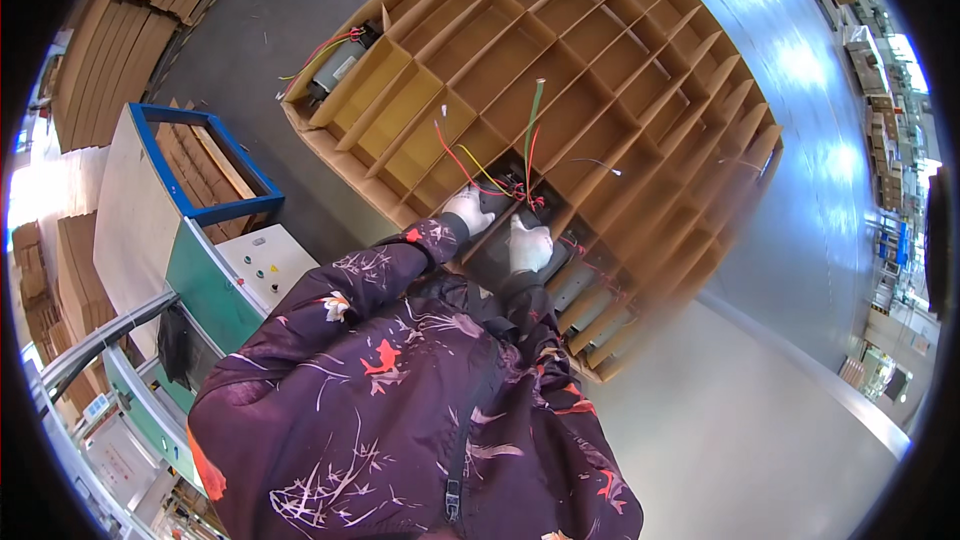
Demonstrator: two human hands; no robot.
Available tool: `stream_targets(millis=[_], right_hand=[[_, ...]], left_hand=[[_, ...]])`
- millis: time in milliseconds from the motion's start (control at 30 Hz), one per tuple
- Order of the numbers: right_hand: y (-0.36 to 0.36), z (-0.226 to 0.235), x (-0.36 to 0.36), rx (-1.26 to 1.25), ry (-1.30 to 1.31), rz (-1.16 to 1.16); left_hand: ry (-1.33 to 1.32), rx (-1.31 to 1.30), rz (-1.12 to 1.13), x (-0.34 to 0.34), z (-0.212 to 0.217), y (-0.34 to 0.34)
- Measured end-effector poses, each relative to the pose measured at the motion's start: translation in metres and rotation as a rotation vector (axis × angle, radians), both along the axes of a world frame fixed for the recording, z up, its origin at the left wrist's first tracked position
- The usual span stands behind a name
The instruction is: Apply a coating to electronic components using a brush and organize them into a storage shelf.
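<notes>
A large open cardboard box, split by cardboard dividers into a grid of compartments, lies before me. At its near edge is a dark boxy part with red, yellow and green wires standing up from it. My left hand, in a white glove, is closed on the left side of this part. My right hand, gloved too, is closed at its near right side; the fingertips are partly hidden. A grey metal unit with a black end and wires sits in the far left compartment.
More grey units with red wires lie in slots to the right of my hands. A control box with buttons and a blue-framed opening stand on my left. Stacked flat cardboard is at the far left.
</notes>
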State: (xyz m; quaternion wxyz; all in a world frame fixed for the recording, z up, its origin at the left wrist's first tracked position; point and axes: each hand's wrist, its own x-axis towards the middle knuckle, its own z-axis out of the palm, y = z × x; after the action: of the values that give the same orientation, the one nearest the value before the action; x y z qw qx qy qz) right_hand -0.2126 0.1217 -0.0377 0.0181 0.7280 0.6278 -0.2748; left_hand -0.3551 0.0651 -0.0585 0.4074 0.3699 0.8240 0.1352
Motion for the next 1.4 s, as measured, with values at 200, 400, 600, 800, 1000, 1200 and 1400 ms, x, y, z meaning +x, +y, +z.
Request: stream_targets(millis=[200,400,600,800,1000,1200,1400], right_hand=[[0.028,0.026,-0.007,0.489,-0.064,0.509],[0.041,-0.017,0.021,0.641,-0.157,1.048],[0.050,-0.016,0.029,0.502,0.236,0.995],[0.051,-0.014,0.064,0.394,0.279,1.323],[0.041,-0.008,0.104,0.246,0.218,1.725],[0.044,0.029,0.108,0.282,0.330,1.905],[0.049,0.001,0.109,0.183,0.054,2.053]], left_hand=[[0.154,0.115,0.125,0.039,0.021,-0.026],[0.247,0.386,0.182,0.073,0.045,-0.062],[0.255,0.514,0.192,0.121,0.080,-0.074],[0.376,0.486,0.192,0.157,0.093,-0.082],[0.475,0.426,-0.079,0.179,0.078,-0.082],[0.141,0.315,0.000,0.204,0.018,-0.084],[0.116,0.278,0.058,0.206,0.012,-0.078]])
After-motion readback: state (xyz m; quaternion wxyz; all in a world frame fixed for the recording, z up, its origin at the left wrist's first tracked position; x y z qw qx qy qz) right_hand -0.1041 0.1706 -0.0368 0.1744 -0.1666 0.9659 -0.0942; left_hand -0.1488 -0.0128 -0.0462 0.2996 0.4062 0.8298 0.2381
